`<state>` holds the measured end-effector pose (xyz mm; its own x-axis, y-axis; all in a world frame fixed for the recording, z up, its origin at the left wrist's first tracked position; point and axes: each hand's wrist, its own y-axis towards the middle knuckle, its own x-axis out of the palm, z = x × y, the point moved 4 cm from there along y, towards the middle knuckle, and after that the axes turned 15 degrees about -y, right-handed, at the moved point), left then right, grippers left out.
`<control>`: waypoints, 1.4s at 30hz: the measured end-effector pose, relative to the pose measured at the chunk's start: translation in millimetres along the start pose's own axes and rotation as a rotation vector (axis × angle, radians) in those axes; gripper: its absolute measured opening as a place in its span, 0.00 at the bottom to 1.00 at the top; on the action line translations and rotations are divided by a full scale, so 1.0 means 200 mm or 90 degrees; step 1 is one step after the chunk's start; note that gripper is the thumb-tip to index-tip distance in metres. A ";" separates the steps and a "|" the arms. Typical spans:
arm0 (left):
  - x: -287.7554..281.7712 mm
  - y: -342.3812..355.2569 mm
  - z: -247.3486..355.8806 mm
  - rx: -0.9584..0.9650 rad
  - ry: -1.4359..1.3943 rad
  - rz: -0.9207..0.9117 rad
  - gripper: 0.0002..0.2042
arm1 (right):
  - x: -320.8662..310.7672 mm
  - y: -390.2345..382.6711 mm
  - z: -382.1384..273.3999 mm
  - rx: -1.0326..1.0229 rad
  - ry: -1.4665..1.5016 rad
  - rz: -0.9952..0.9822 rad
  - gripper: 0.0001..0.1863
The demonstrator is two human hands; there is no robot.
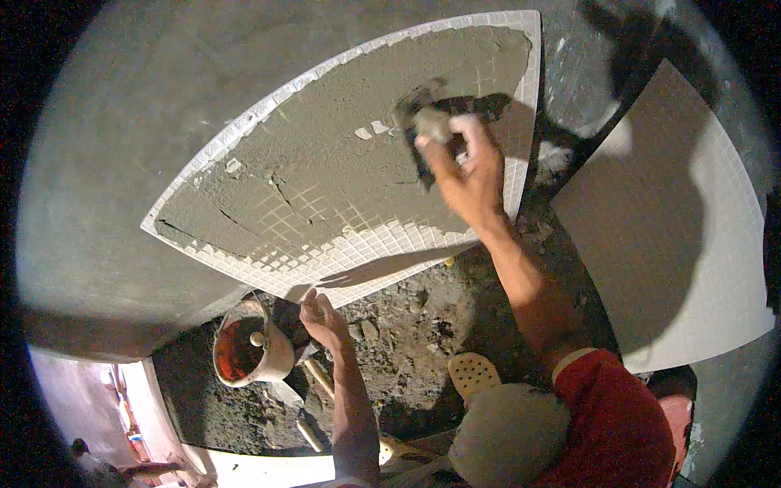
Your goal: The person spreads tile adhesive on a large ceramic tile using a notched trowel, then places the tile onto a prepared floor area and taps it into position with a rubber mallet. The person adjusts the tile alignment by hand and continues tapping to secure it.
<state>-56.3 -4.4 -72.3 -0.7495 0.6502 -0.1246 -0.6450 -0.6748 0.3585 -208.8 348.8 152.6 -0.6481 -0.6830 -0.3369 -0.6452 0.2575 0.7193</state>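
A large tile (pixel 415 244) with a curved outer edge and a gridded white back lies before me. Grey mortar (pixel 325 114) coats most of it, with bare grid along the near edge. My right hand (pixel 472 175), slightly blurred, is closed round the handle of a mortar-smeared flat trowel (pixel 425 138). Its blade rests on the mortar in the upper right part of the tile. At the tile's near edge, the fingers of my left hand (pixel 324 320) are bent against the rim and seem to grip it; their undersides are hidden.
A bucket (pixel 281 358) with a reddish inside stands near my left hand. Beside it lies a pointed trowel (pixel 309 435) on rough dirt. Another gridded tile (pixel 651 244) lies at right. My yellow clog (pixel 474 374) is below. Another person (pixel 102 468) appears at lower left.
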 end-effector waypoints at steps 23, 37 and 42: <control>0.00 0.20 0.39 0.043 -0.072 -0.012 0.13 | 0.41 -0.48 -0.41 -0.355 -0.068 -0.108 0.14; -0.47 0.24 0.80 0.039 0.227 -0.589 0.11 | 0.32 -0.01 -0.55 -0.302 -0.055 0.050 0.17; -0.68 0.10 0.57 -0.090 0.110 -0.548 0.11 | 0.67 -0.53 -0.75 -0.566 -0.118 -0.046 0.18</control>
<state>50.1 -67.3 58.1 -0.0013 0.8978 -0.4404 -0.9990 -0.0211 -0.0401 -165.8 127.5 123.3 -0.7219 -0.5366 -0.4370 -0.1876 -0.4561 0.8699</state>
